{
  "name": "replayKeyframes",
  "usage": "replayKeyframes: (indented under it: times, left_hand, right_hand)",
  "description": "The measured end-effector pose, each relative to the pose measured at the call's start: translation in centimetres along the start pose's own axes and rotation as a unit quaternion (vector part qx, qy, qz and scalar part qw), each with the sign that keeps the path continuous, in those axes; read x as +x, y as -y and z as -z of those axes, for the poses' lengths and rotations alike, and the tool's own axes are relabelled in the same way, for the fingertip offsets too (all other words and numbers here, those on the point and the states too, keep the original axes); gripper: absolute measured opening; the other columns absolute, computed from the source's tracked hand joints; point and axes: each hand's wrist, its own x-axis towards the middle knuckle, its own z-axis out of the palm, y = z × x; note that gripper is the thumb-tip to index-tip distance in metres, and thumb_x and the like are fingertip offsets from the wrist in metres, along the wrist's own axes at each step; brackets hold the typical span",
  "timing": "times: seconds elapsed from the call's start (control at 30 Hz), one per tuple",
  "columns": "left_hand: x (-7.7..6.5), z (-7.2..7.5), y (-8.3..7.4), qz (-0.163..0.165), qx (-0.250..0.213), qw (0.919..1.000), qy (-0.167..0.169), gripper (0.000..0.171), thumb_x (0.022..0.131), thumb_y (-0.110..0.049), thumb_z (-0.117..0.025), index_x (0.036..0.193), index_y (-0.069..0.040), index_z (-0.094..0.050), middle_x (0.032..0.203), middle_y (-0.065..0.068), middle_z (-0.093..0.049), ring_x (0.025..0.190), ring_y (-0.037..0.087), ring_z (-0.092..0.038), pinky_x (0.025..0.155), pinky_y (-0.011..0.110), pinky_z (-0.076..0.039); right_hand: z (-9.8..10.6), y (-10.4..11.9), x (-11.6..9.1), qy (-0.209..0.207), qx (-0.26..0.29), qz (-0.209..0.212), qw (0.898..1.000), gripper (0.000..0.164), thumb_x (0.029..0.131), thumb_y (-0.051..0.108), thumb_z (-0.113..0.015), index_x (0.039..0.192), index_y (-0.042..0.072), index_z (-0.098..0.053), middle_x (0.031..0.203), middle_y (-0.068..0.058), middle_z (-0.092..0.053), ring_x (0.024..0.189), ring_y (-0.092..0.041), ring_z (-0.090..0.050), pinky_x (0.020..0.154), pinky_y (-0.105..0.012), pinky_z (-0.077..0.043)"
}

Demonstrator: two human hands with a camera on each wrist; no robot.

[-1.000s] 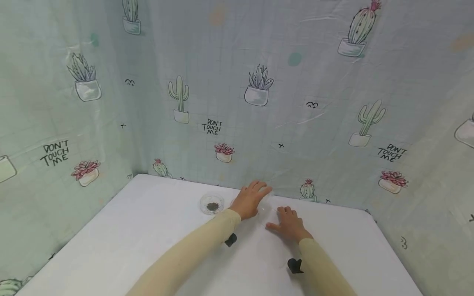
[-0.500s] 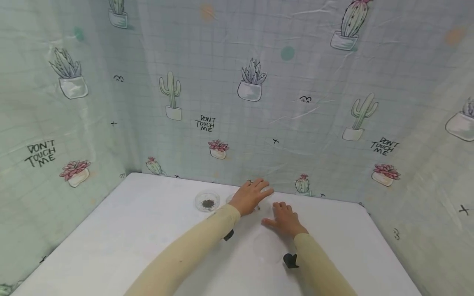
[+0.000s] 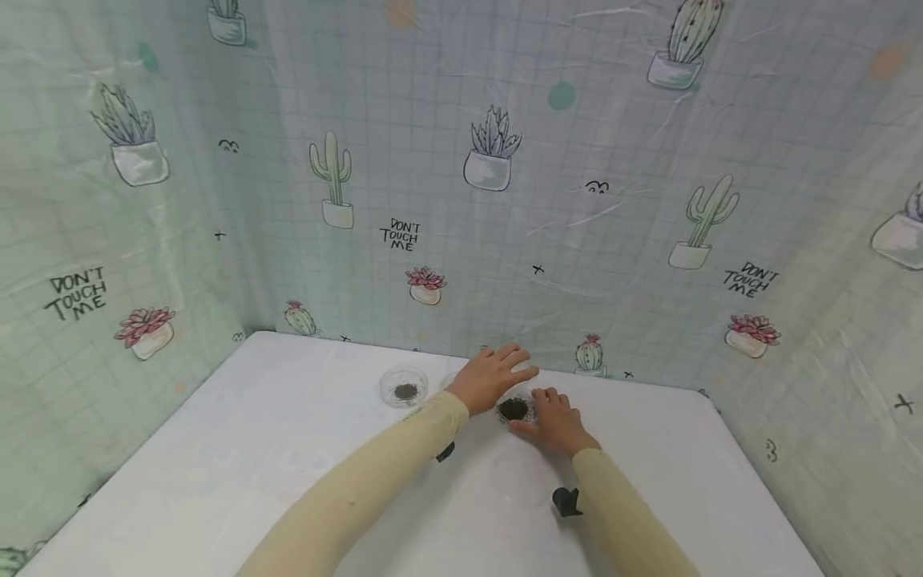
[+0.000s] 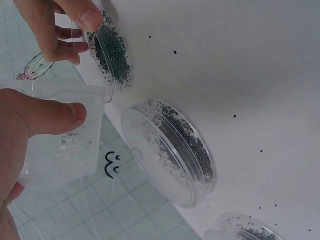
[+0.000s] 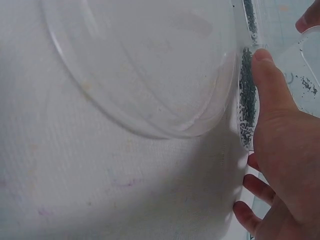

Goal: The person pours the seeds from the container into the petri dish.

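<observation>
My left hand (image 3: pixel 490 381) grips a translucent plastic cup (image 4: pixel 65 145), its thumb pressed along the near wall and a few dark grains clinging inside. Close to the cup, my right hand (image 3: pixel 558 425) holds the rim of a clear petri dish (image 5: pixel 246 107) between thumb and fingers. Dark granules (image 4: pixel 114 55) cover much of that dish's floor. A second petri dish (image 4: pixel 200 150), with a clear lid on or against it, stands beside the cup; my left hand mostly covers it in the head view. Nearer my right wrist, a clear round lid (image 3: pixel 521 478) lies on the table.
Farther left on the white table (image 3: pixel 303 449) stands another petri dish (image 3: pixel 392 381) with a small heap of dark granules. Loose grains (image 4: pixel 175 52) are scattered over the tabletop. A cactus-print curtain (image 3: pixel 433 184) hangs right behind the table's back edge.
The clear lid has gone from between my hands to the table near my right wrist. Dark granules now fill the dish at my right hand. My hands have barely shifted since half a second ago.
</observation>
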Motion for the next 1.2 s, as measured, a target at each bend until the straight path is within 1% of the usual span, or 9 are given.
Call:
replayKeyframes:
  times: [0.17, 0.23, 0.4, 0.47, 0.53, 0.7, 0.83, 0.97, 1.2]
  left_hand:
    - [-0.2, 0.3, 0.1, 0.003, 0.007, 0.9999, 0.006, 0.056, 0.089, -0.024, -0.059, 0.138, -0.036, -0.035, 0.145, -0.004, -0.035, 0.135, 0.016, -0.031, 0.099, 0.036, -0.044]
    - [-0.3, 0.4, 0.2, 0.013, 0.003, 0.9998, 0.013, 0.059, 0.087, -0.024, -0.061, 0.139, -0.035, -0.034, 0.145, -0.003, -0.035, 0.135, 0.017, -0.032, 0.099, 0.036, -0.044]
    - [-0.6, 0.8, 0.6, 0.089, -0.038, 0.9952, 0.014, 0.071, 0.078, -0.023, -0.071, 0.138, -0.029, -0.035, 0.141, -0.001, -0.038, 0.13, 0.018, -0.037, 0.095, 0.04, -0.044]
    - [-1.0, 0.8, 0.8, 0.109, -0.056, 0.9924, 0.008, 0.074, 0.074, -0.023, -0.075, 0.137, -0.028, -0.037, 0.138, -0.001, -0.041, 0.126, 0.018, -0.04, 0.094, 0.04, -0.044]
    - [-1.4, 0.7, 1.0, 0.112, -0.064, 0.9916, 0.005, 0.074, 0.072, -0.023, -0.076, 0.136, -0.026, -0.038, 0.135, 0.0, -0.044, 0.124, 0.018, -0.042, 0.094, 0.04, -0.043]
    - [-2.6, 0.8, 1.7, 0.104, -0.092, 0.9904, 0.0, 0.086, 0.064, -0.029, -0.082, 0.137, -0.021, -0.038, 0.134, 0.001, -0.046, 0.126, 0.018, -0.042, 0.105, 0.037, -0.036]
    - [-3.4, 1.1, 2.2, 0.112, -0.139, 0.9839, 0.003, 0.091, 0.061, -0.027, -0.084, 0.139, -0.02, -0.037, 0.138, 0.002, -0.044, 0.129, 0.018, -0.04, 0.109, 0.036, -0.032]
    - [-4.1, 1.4, 2.5, 0.133, -0.177, 0.9751, 0.014, 0.09, 0.061, -0.027, -0.084, 0.138, -0.018, -0.037, 0.138, 0.003, -0.044, 0.128, 0.02, -0.042, 0.107, 0.037, -0.034]
    - [-4.1, 2.1, 3.2, 0.169, -0.199, 0.9648, 0.033, 0.097, 0.06, -0.041, -0.083, 0.14, -0.018, -0.033, 0.13, 0.004, -0.047, 0.118, 0.02, -0.047, 0.098, 0.036, -0.044]
  right_hand:
    - [-0.1, -0.2, 0.0, -0.003, 0.003, 0.007, 1.0, 0.084, 0.075, 0.064, -0.058, 0.133, 0.006, -0.039, 0.133, -0.018, -0.041, 0.12, -0.039, -0.038, 0.087, -0.064, -0.037]
    - [0.0, -0.3, 0.1, 0.007, -0.003, 0.006, 1.0, 0.085, 0.075, 0.065, -0.057, 0.133, 0.006, -0.039, 0.134, -0.018, -0.04, 0.12, -0.039, -0.038, 0.088, -0.063, -0.037]
    - [0.6, 0.0, 0.5, 0.02, -0.006, 0.004, 1.0, 0.088, 0.072, 0.065, -0.06, 0.132, 0.004, -0.04, 0.129, -0.02, -0.044, 0.116, -0.039, -0.043, 0.086, -0.061, -0.04]
    - [0.8, 0.3, 0.6, 0.024, 0.002, 0.001, 1.0, 0.089, 0.07, 0.064, -0.063, 0.13, 0.002, -0.041, 0.127, -0.021, -0.046, 0.114, -0.04, -0.045, 0.086, -0.061, -0.041]
    - [0.9, 0.6, 0.6, 0.027, 0.008, -0.005, 1.0, 0.089, 0.069, 0.062, -0.065, 0.13, 0.001, -0.042, 0.126, -0.022, -0.047, 0.113, -0.04, -0.045, 0.086, -0.061, -0.04]
    - [0.6, 0.6, 0.6, 0.017, 0.003, -0.019, 1.0, 0.088, 0.068, 0.063, -0.065, 0.129, 0.003, -0.043, 0.124, -0.02, -0.048, 0.112, -0.038, -0.047, 0.087, -0.06, -0.041]
    - [0.3, 0.6, 0.7, 0.005, 0.008, -0.014, 1.0, 0.087, 0.067, 0.063, -0.066, 0.128, 0.004, -0.045, 0.122, -0.02, -0.05, 0.111, -0.037, -0.049, 0.087, -0.058, -0.042]
    - [-0.1, 0.6, 0.6, 0.005, 0.007, -0.007, 1.0, 0.088, 0.067, 0.063, -0.066, 0.129, 0.004, -0.046, 0.124, -0.02, -0.051, 0.113, -0.037, -0.049, 0.089, -0.058, -0.041]
    - [0.1, -0.3, 0.4, 0.001, 0.013, 0.005, 1.0, 0.094, 0.067, 0.063, -0.066, 0.133, 0.0, -0.042, 0.128, -0.023, -0.048, 0.116, -0.039, -0.048, 0.091, -0.057, -0.041]
